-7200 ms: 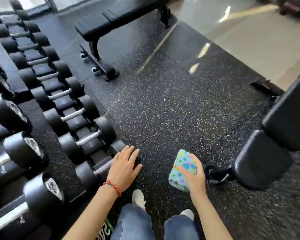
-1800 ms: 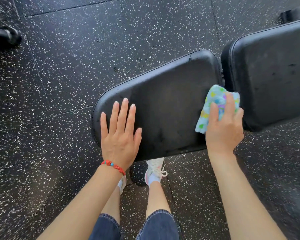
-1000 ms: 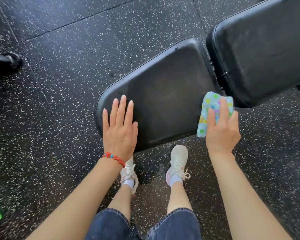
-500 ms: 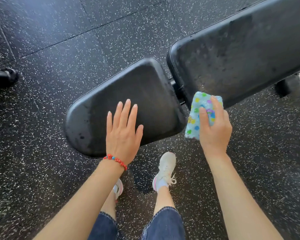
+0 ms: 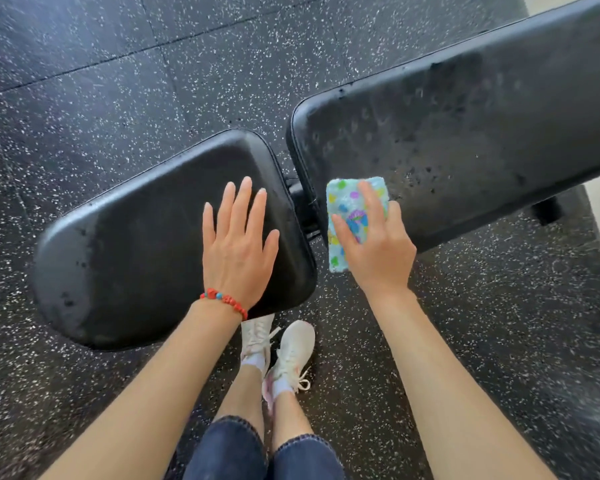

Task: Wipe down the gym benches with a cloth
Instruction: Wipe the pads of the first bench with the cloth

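Across the middle of the frame, running from lower left to upper right, lies a black padded gym bench made of two cushions: a rounded, tapering black vinyl seat pad [image 5: 146, 244] at left centre and a long rectangular black vinyl back pad [image 5: 465, 133] reaching to the upper right corner. A narrow gap separates them, with a bit of dark frame visible in it. Pale smudges and dark specks mark the back pad's surface.

On the right end of the seat pad, the left hand [image 5: 238, 244] lies flat, palm down, fingers straight and slightly spread, holding nothing. A red beaded bracelet [image 5: 224, 301] circles its wrist.

Just right of centre, the right hand [image 5: 378, 244] holds a folded light-blue cloth with coloured spots [image 5: 347, 220] against the lower left corner of the back pad, fingers laid over the cloth and the thumb at its left side. The cloth's lower end hangs past the pad's near edge.

Below the hands, at bottom centre, two white laced sneakers [image 5: 284, 351] stand close together on the black rubber floor with white flecks [image 5: 118, 81], beneath dark blue denim cuffs [image 5: 264, 448]. A black bench foot [image 5: 548, 211] shows under the back pad at the right.
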Demonstrator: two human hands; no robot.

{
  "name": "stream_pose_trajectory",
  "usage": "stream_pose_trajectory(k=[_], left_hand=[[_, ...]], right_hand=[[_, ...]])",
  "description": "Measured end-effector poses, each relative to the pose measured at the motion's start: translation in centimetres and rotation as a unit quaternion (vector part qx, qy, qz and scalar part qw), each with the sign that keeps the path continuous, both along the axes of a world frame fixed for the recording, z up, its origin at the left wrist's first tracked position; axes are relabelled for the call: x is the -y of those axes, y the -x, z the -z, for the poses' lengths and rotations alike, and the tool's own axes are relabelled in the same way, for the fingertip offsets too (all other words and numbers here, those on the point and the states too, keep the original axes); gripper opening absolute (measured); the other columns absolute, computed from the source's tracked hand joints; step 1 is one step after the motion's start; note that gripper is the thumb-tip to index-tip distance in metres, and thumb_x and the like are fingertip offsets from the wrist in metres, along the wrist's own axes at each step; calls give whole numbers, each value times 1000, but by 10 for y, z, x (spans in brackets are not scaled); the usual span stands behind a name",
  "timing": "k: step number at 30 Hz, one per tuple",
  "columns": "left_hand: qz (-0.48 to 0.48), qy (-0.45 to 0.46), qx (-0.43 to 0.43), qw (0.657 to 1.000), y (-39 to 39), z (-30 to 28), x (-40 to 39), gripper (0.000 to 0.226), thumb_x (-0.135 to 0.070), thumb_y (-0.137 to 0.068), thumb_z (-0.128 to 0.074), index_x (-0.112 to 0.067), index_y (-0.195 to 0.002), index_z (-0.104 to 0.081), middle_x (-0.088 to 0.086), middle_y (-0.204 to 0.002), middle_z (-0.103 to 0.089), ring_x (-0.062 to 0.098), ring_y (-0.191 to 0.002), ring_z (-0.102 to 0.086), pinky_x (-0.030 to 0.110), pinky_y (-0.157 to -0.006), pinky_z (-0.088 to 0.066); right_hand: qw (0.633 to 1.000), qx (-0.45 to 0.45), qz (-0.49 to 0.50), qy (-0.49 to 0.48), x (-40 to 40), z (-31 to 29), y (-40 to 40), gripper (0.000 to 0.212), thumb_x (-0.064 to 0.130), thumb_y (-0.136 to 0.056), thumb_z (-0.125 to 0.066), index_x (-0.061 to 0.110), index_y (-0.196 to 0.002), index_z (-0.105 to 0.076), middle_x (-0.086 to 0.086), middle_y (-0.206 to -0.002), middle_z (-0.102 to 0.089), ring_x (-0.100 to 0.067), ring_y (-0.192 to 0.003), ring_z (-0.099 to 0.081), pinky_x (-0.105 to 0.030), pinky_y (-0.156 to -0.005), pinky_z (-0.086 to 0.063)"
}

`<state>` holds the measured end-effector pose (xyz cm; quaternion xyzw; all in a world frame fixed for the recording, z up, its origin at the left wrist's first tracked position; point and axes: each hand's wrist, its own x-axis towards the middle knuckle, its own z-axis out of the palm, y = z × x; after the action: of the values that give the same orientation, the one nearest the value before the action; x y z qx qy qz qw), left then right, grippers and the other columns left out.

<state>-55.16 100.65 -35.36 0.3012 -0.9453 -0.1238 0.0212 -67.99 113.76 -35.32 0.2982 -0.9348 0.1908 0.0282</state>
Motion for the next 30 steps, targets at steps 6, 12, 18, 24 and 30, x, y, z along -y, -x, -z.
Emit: stream_pose_trajectory(k=[6, 12, 18, 24, 30], left_hand=[[-5, 44, 3, 999, 9, 18, 6, 53, -28, -92, -42, -6, -140, -39, 15, -148, -35, 32, -138, -28, 55, -111, -17], [-5, 53, -4, 999, 8, 18, 8, 53, -29, -92, -41, -7, -140, -39, 14, -148, -35, 30, -138, -26, 55, -112, -18], [-3, 49, -8, 999, 6, 18, 7, 53, -30, -93, -40, -8, -141, -39, 13, -149, -34, 30, -139, -26, 54, -112, -17], [-3, 50, -4, 999, 7, 17, 7, 53, -29, -93, -42, -8, -141, -38, 12, -149, -34, 30, -138, -26, 55, -112, -17], [-6, 51, -6, 999, 8, 18, 6, 53, -29, -93, -41, -8, -141, -37, 13, -149, -33, 31, -138, -25, 55, -112, -17]], right_hand=[[991, -124, -27, -43, 27, 16, 16, 46, 47, -83, -54, 16, -116, -56, -9, -74, -57, -19, -53, -53, -25, -40, -42], [991, -129, -5, -40, 95, 15, 47, 46, 47, -80, -54, 14, -110, -66, -10, -74, -59, -21, -55, -56, -24, -38, -42], [990, -133, 23, -41, 83, 12, 44, 48, 50, -91, -44, 14, -115, -62, -10, -74, -57, -21, -58, -57, -26, -39, -44], [992, -93, 58, -65, 15, 7, 2, 45, 47, -93, -44, 11, -119, -55, -11, -74, -54, -23, -57, -55, -27, -43, -47], [992, -83, 75, -61, 44, 8, 22, 43, 45, -86, -52, 13, -112, -63, -12, -75, -57, -25, -58, -58, -25, -41, -43]])
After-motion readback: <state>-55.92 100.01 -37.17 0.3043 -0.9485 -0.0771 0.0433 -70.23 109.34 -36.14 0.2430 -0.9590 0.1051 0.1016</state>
